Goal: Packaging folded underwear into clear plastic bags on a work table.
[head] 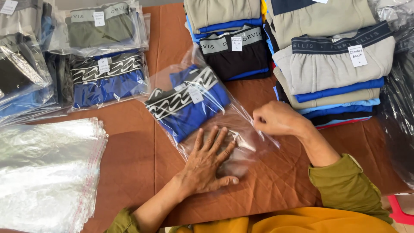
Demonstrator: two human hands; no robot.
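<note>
- Bench (129,172) — brown quilted cover, stacks of folded underwear (327,64) along its far edge.
- Clear bag (241,125) with blue boxers (189,105) lies mid-bench.
- Left hand (207,164) — fingers spread flat, pressing the bag's open end.
- Right hand (276,118) — fingers pinched together on the bag's flap.

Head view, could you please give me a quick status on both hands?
Left hand flat on clear plastic bag holding blue folded underwear. Right hand pinching bag's open edge. Nothing in the way.
</note>
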